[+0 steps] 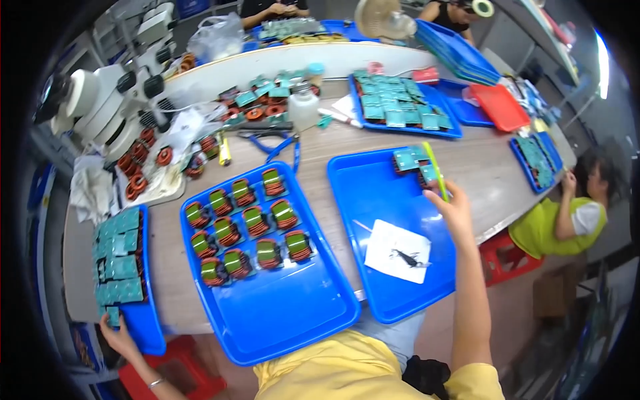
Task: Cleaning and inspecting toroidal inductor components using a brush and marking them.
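Note:
My left hand reaches to the front end of the narrow blue tray on the left, its fingers closed on a small teal-topped coil part. Rows of similar teal-topped parts fill that tray. My right hand is over the right blue tray, closed on a thin yellow-green stick-like tool. Just beyond its fingertips stand a few teal-topped parts. A white paper with small dark pieces lies in this tray. Between my hands, the middle blue tray holds several green-and-copper wound coils.
Blue-handled pliers, a clear bottle and loose red-brown coils lie farther back. A full tray of teal-topped parts and a red tray stand beyond. A microscope is at left; other people sit behind and at right.

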`<state>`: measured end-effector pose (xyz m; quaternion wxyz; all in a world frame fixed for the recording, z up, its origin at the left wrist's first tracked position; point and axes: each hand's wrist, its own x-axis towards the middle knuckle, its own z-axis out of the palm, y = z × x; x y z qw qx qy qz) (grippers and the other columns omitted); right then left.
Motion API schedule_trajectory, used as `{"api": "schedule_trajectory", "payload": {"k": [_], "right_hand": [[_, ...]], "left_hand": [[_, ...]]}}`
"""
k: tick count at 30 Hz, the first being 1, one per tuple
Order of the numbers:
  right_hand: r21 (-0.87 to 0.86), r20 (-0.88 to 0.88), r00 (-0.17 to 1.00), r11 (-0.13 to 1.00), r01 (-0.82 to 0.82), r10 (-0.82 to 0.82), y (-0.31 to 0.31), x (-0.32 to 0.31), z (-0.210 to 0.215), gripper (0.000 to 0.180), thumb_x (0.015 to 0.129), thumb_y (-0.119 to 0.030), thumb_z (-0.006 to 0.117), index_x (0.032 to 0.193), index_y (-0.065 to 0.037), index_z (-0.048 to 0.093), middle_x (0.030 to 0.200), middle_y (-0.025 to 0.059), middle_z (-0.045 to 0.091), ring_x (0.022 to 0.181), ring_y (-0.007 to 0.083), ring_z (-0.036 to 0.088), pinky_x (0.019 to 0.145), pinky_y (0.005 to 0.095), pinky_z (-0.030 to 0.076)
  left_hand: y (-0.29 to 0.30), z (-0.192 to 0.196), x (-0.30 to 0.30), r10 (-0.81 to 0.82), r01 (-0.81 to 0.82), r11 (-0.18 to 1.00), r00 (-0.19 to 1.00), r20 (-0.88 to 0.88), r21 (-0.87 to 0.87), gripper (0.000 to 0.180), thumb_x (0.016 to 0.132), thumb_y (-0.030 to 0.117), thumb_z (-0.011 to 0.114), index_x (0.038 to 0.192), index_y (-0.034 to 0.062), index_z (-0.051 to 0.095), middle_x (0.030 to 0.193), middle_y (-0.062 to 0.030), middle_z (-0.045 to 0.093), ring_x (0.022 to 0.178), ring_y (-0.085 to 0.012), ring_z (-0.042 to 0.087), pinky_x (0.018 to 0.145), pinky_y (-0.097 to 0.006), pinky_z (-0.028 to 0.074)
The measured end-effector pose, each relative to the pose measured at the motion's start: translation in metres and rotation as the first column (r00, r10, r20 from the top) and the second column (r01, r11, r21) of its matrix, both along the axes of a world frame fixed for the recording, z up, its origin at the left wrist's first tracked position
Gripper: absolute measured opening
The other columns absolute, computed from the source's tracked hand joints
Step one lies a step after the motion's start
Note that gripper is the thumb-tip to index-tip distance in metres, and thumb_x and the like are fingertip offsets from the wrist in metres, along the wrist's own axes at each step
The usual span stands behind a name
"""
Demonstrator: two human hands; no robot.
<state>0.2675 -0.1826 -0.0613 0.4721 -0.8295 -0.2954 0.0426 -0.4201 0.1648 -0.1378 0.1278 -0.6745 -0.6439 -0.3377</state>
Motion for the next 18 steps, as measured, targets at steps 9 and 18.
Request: {"api": "schedule_trajectory", "payload": {"k": [9, 18], "right_hand": [[-0.435, 0.467, 0.870, 0.898, 0.069, 0.159, 0.053, 0.035, -0.002, 0.047, 0.063, -0.002, 0.069, 0.108, -0.010, 0.057, 0.110, 0.0093, 0.055, 0.099, 0.0346, 0.053, 0.083, 0.0382, 0.046], [-0.170, -0.209, 0.824, 0.810, -0.561, 0.527, 0.048, -0.041, 0.060, 0.049, 0.061, -0.004, 0.073, 0.107, -0.002, 0.056, 0.101, 0.0073, 0.058, 0.087, 0.0143, 0.055, 0.072, 0.0278, 0.046]], "left_hand": [[-0.011, 0.025, 0.062, 0.176, -0.120, 0.966, 0.954, -0.244, 0.228, 0.038, 0.078, 0.019, 0.067, 0.112, 0.0087, 0.053, 0.108, -0.0154, 0.046, 0.100, -0.0323, 0.048, 0.085, -0.041, 0.040], [-0.126, 0.107, 0.246, -0.739, 0.780, 0.626, 0.583, 0.339, 0.022, 0.052, 0.065, 0.026, 0.074, 0.107, 0.0046, 0.053, 0.115, -0.0138, 0.046, 0.102, -0.0279, 0.046, 0.087, -0.038, 0.037]]}}
